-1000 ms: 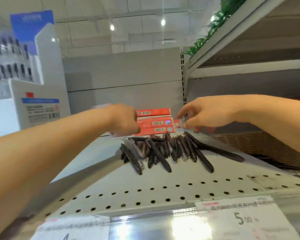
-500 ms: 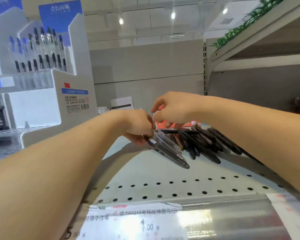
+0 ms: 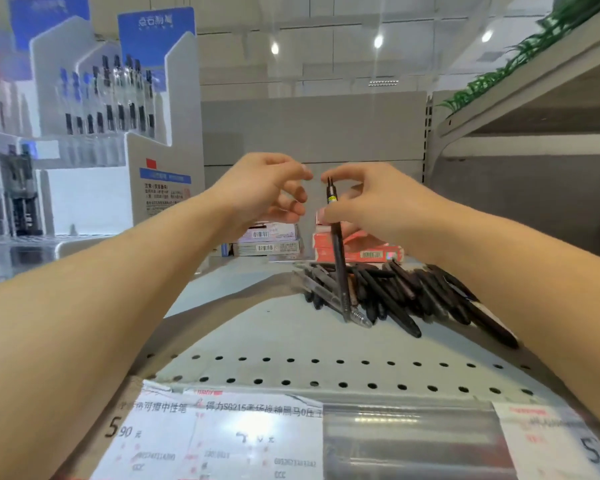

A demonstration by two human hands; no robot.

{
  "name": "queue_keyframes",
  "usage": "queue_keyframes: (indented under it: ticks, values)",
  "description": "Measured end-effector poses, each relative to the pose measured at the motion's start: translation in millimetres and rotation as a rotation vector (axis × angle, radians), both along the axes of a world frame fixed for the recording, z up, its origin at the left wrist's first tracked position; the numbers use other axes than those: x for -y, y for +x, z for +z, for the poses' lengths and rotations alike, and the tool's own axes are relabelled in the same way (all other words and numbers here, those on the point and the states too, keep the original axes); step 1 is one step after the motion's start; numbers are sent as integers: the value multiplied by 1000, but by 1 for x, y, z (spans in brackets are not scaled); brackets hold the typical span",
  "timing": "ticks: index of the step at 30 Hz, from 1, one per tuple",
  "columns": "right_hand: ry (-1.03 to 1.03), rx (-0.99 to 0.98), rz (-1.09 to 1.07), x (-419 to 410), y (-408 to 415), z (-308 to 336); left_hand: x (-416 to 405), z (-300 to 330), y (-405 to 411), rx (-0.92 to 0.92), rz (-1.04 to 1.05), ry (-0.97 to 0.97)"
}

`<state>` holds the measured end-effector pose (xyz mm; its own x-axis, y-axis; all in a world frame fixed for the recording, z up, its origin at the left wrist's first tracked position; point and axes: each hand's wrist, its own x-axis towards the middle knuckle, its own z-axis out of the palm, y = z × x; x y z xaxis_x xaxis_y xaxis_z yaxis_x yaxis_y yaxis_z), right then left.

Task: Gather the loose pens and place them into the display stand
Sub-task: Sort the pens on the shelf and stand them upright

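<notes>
– Where's the pen?

– My right hand (image 3: 368, 202) pinches one dark pen (image 3: 336, 251) near its top, upright, its tip over the heap of loose pens (image 3: 402, 292). My left hand (image 3: 260, 188) hovers just beside it, fingers loosely curled, holding nothing.

– And around you?

– A perforated grey shelf (image 3: 291, 341) with price labels (image 3: 222, 441) along its front edge, flat boxes (image 3: 267, 240) behind the heap, the white-and-blue display stand (image 3: 129, 109) to my left

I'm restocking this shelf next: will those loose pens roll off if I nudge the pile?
Probably some would. The pens look round, smooth and heaped crosswise on a flat shelf, so nudged ones likely roll. The pen in the right hand stays straight, so likely stiff and light.
</notes>
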<state>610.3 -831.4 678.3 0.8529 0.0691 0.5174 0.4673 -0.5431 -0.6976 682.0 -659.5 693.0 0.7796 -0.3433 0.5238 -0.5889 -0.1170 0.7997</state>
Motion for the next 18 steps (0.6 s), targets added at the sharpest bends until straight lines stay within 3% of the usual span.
queue_keyframes:
  ticks: [1, 3, 6, 10, 15, 18]
  values:
    - [-31, 32, -9, 3, -3, 1, 0, -2, 2, 10, 81, 126]
    - [-92, 82, -6, 7, -8, 6, 1, -6, 6, 77, 256, 553]
    - [-154, 89, 35, 8, -14, 11, 7, -15, 5, -31, 254, 988]
    - [-214, 88, 129, 7, -17, 9, 17, -28, 4, -74, 197, 1075]
    - [-290, 88, 171, 3, -16, 9, 25, -30, -1, -73, 96, 1038]
    - [-328, 86, 179, 2, -14, 7, 25, -31, 2, -21, 152, 1001]
